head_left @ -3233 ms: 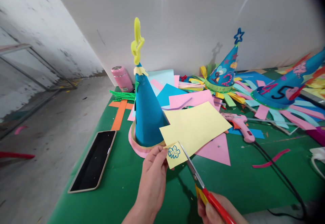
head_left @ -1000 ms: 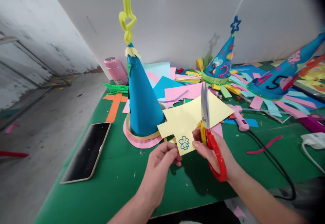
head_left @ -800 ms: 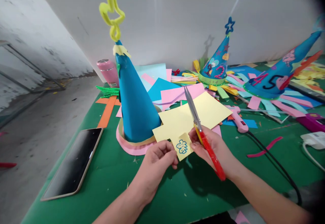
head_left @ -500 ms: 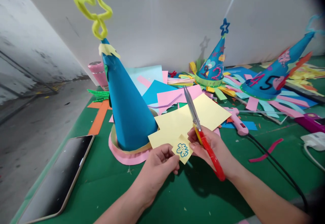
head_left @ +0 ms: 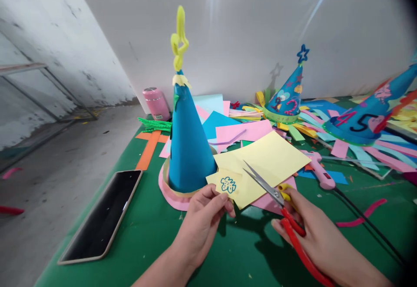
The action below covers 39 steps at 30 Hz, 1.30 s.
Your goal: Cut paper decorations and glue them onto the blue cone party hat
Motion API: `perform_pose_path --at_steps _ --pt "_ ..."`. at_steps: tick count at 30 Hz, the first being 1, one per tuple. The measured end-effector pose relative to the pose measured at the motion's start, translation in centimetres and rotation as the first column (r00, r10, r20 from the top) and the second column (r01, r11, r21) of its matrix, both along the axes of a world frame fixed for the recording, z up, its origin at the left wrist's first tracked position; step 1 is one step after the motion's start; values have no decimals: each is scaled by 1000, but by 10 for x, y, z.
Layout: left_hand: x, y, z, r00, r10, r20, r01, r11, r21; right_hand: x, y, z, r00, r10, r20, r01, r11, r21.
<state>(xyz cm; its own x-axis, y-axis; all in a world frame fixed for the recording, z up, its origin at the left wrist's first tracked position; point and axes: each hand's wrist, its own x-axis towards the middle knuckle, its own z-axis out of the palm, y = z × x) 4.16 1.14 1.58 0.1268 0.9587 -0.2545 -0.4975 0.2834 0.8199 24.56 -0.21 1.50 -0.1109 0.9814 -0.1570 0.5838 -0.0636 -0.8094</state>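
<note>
The left hand (head_left: 208, 211) pinches the blue-doodled yellow paper (head_left: 228, 185) at its one o'clock; the right hand (head_left: 311, 230) grips scissors (head_left: 269, 188), blades parted toward ten. On the green tabletop (head_left: 228, 256), a smartphone (head_left: 103, 216) lies at the left hand's nine, a glue gun (head_left: 321, 174) at the right's twelve, a blue cone hat (head_left: 190, 143) at the left's eleven; beyond rises a white panel (head_left: 237, 31)

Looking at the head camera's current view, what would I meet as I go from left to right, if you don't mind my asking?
Phone → pink container → tall blue cone hat → small yellow paper with a drawing → scissors → blue hat marked 5.
</note>
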Motion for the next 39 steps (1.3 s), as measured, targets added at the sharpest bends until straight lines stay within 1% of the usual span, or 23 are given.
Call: perform_pose_path --at_steps 4,6,8,12,16,23,32,35,39 --pt "-1 -1 2 999 18 31 -18 999 31 5 -5 -1 983 67 168 -63 998 -28" --pt "-1 -2 1 999 21 28 -21 999 31 3 -4 -1 973 90 213 -86 996 -29" --pt "-1 -2 1 1000 21 23 -22 999 27 -1 -3 0 968 117 224 -115 993 -24" --pt "0 -4 0 1000 6 8 -6 1000 31 -9 0 2 974 152 170 -153 988 -4" --pt "0 -4 -1 1000 -13 -4 13 999 42 -14 1 0 975 170 146 -167 985 -33" --pt "-2 -3 -1 998 -14 -53 17 999 52 -17 2 1 972 191 136 -185 981 -56" --pt "-3 -2 -2 995 -29 -95 35 997 65 -15 2 1 975 211 75 -203 973 -107" --pt "-3 -2 -3 994 -24 -111 32 997 75 -17 3 4 976 210 54 -201 970 -134" --pt "-4 -2 -3 990 -19 -142 30 997 74 -22 3 14 983 182 11 -177 967 -185"
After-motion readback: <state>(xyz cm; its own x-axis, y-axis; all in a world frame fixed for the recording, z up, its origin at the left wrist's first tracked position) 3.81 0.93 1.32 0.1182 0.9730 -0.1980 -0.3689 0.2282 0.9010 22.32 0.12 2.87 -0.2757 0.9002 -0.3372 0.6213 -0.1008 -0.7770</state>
